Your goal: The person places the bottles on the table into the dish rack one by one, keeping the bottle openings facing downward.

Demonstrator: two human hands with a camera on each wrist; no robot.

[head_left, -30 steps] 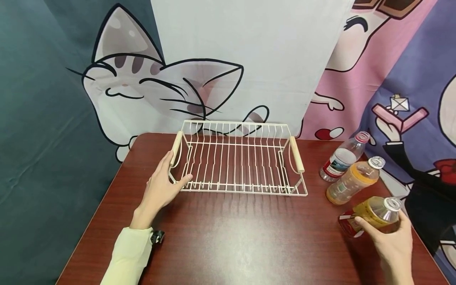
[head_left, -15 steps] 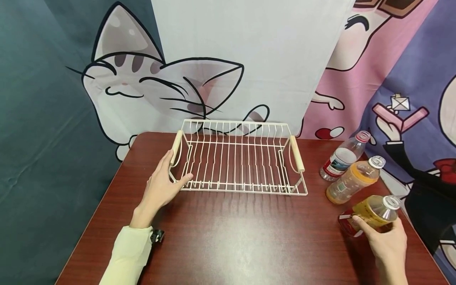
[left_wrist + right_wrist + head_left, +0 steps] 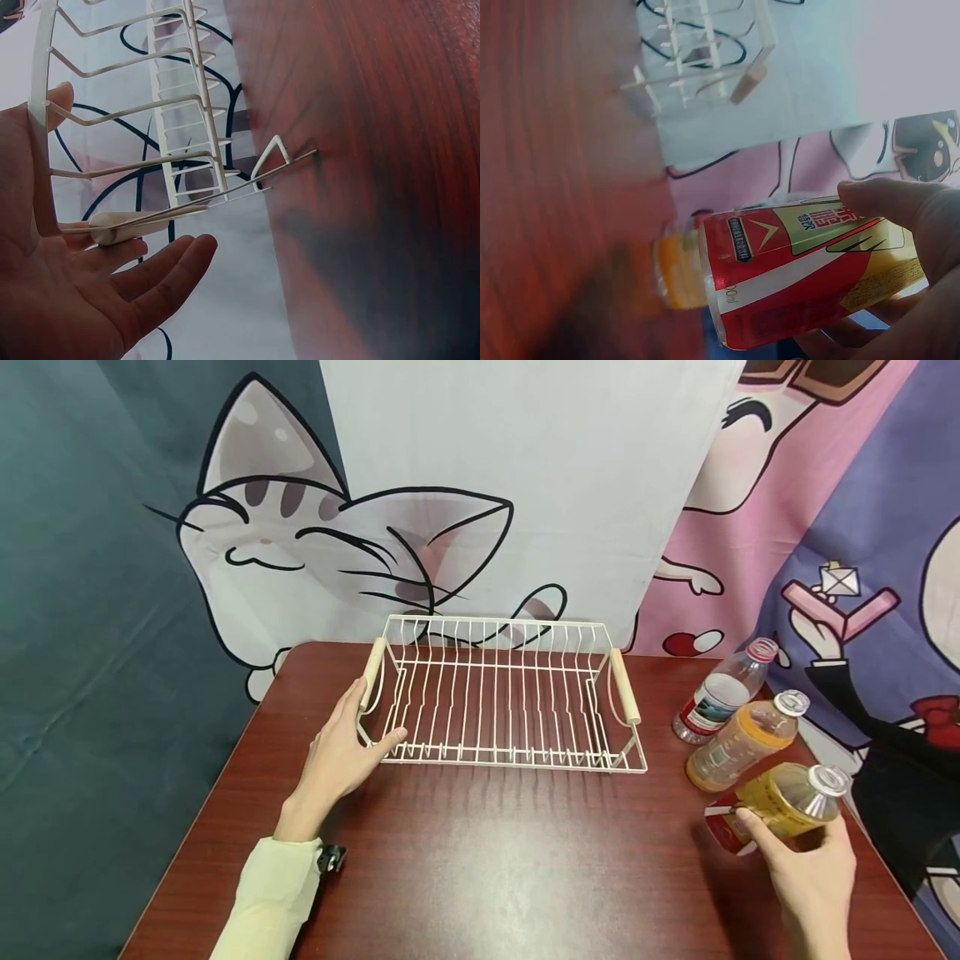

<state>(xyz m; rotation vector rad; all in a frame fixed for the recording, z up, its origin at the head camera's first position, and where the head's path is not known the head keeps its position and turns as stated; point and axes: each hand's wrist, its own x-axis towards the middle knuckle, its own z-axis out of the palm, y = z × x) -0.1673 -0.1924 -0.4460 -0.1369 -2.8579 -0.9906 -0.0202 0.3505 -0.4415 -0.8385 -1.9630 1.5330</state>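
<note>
Near the back edge of the glossy wood table (image 3: 525, 868), touching a wooden handle (image 3: 372, 671) with left hand (image 3: 337, 760), fingers loosely straight. Next, white wire rack (image 3: 517, 767) of thin bars, broad open wood in front. Past a gap, 2 clear plastic shapes: water bottle (image 3: 712, 697), orange-banded bottle (image 3: 738, 743). By the right edge, gripping a red-and-yellow bottle (image 3: 772, 797) in right hand (image 3: 817, 868). Only from head, cap (image 3: 829, 780); only from right wrist, legible lettering (image 3: 829, 217).
</note>
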